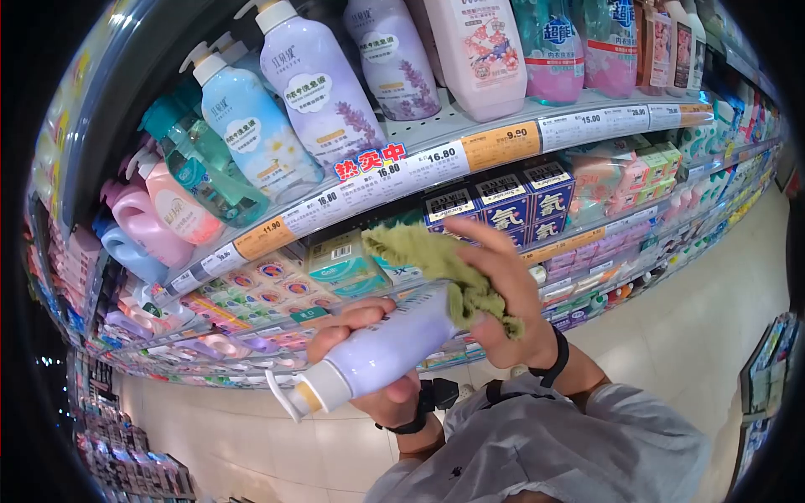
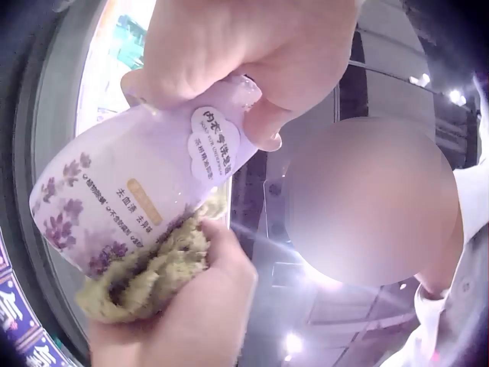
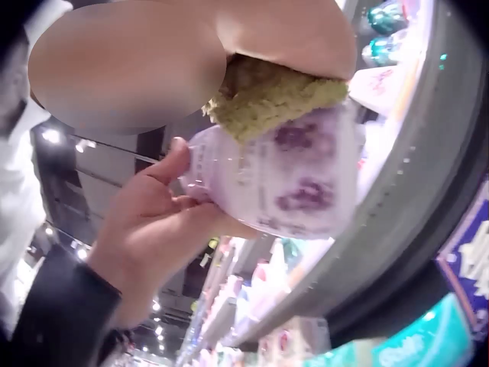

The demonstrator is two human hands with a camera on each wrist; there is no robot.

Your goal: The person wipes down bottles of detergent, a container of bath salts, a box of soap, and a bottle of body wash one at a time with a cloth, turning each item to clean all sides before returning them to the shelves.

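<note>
A lilac pump bottle (image 1: 390,345) with a white pump head (image 1: 312,394) lies tilted across the front of the body, pump toward the lower left. My left hand (image 1: 342,329) grips it near the neck, fingers over the top and thumb below. A green fuzzy cloth (image 1: 428,253) is bunched in my right hand (image 1: 507,277), which holds it against the bottle's base end. The left wrist view shows the bottle's label side with lavender print, and the cloth (image 2: 153,275) pressed along its lower edge. In the right wrist view the cloth (image 3: 275,99) overlaps the bottle's side.
Ahead, a shelf edge (image 1: 402,176) with price tags carries several pump bottles, among them a standing lilac one (image 1: 310,84) and a blue one (image 1: 256,126). Dark blue boxes (image 1: 503,205) and tissue packs (image 1: 344,260) fill the level below. Tiled floor (image 1: 671,277) lies to the right.
</note>
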